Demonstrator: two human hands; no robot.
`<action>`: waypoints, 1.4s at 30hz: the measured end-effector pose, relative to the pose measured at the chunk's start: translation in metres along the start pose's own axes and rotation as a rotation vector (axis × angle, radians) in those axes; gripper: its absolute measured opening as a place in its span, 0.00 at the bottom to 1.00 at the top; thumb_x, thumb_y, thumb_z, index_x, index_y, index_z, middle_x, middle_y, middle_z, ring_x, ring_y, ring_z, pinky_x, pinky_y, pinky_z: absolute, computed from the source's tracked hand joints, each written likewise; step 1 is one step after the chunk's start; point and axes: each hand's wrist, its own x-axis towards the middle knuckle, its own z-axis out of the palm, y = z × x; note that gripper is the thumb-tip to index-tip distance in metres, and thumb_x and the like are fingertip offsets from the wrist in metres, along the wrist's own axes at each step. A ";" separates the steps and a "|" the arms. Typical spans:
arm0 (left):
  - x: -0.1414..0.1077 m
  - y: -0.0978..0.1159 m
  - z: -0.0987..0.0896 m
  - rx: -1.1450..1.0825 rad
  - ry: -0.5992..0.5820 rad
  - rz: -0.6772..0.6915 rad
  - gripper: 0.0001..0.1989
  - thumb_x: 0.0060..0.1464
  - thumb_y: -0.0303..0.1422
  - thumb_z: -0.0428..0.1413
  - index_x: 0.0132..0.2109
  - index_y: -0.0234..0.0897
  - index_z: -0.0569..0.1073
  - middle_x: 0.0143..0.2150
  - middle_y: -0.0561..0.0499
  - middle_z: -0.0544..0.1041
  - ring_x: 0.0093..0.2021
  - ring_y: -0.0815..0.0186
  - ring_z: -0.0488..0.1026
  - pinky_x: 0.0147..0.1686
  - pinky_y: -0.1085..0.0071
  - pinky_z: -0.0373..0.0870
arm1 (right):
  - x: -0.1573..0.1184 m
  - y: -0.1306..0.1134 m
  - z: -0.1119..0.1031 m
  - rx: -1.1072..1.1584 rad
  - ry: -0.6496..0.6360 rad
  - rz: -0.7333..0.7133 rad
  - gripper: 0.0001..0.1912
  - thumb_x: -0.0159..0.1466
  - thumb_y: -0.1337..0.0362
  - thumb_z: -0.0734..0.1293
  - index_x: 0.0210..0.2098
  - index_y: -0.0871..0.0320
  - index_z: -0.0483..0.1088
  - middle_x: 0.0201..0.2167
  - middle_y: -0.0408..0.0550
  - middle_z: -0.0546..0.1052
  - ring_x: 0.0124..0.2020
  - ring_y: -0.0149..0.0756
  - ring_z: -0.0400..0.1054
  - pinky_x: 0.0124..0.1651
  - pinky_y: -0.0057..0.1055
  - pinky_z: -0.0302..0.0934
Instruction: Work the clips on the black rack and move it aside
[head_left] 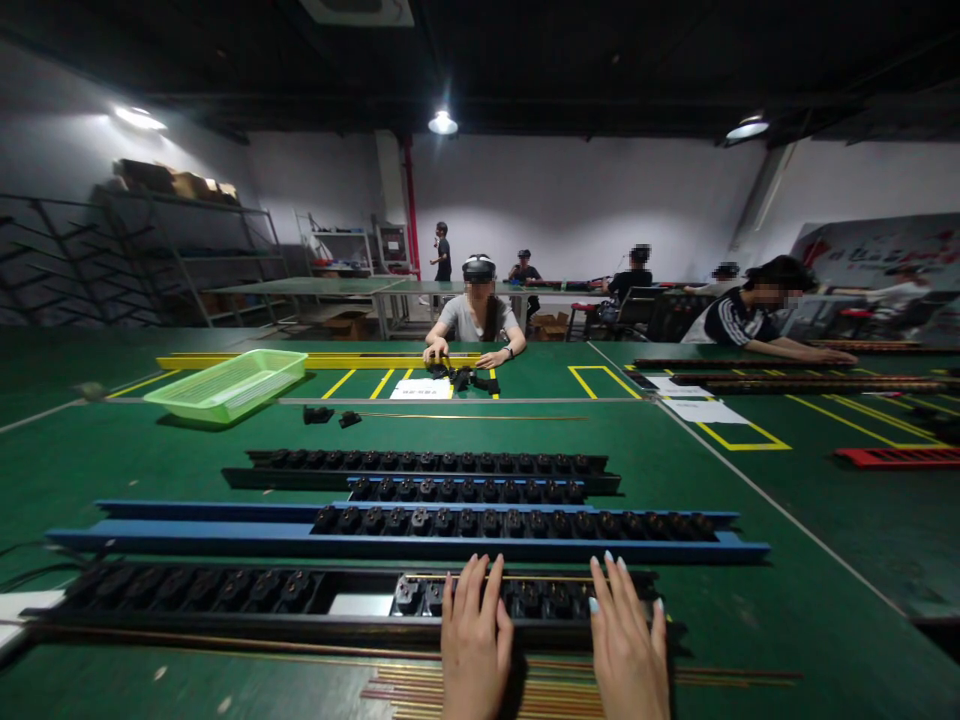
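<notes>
Currently the person's left hand (474, 645) and right hand (628, 645) lie palm-down side by side, fingers spread, each grip open and pinching nothing. Their fingertips rest across a long black rail (187, 625) fitted with black connector blocks (409, 595), some of which sit just beside the left hand. Thin copper rods (405, 690) lie on the green surface (795, 560) beneath the wrists, near the rail. Just beyond, a blue rail (180, 535) carries another row of blocks. Farther off stands a green plastic basket (225, 385), and a co-worker (476, 315) sits across the surface.
</notes>
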 end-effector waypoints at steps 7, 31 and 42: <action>-0.001 -0.011 0.000 0.124 -0.026 0.144 0.28 0.55 0.23 0.47 0.62 0.41 0.62 0.57 0.50 0.72 0.59 0.64 0.64 0.61 0.61 0.52 | 0.001 0.009 -0.009 -0.028 -0.112 -0.091 0.27 0.69 0.58 0.48 0.66 0.51 0.48 0.66 0.47 0.55 0.64 0.43 0.54 0.59 0.55 0.51; -0.004 -0.011 0.003 0.109 -0.087 0.101 0.29 0.55 0.24 0.47 0.64 0.42 0.60 0.58 0.49 0.71 0.60 0.62 0.64 0.61 0.58 0.54 | -0.006 -0.037 -0.006 0.057 -0.132 -0.123 0.32 0.67 0.47 0.51 0.65 0.56 0.51 0.65 0.51 0.57 0.64 0.46 0.55 0.61 0.51 0.52; 0.000 -0.013 -0.008 0.173 -0.090 0.149 0.29 0.56 0.24 0.47 0.64 0.42 0.59 0.60 0.50 0.70 0.62 0.65 0.62 0.65 0.60 0.41 | 0.003 -0.042 -0.018 0.067 -0.108 -0.091 0.31 0.68 0.49 0.49 0.65 0.59 0.51 0.65 0.52 0.57 0.65 0.45 0.52 0.62 0.53 0.47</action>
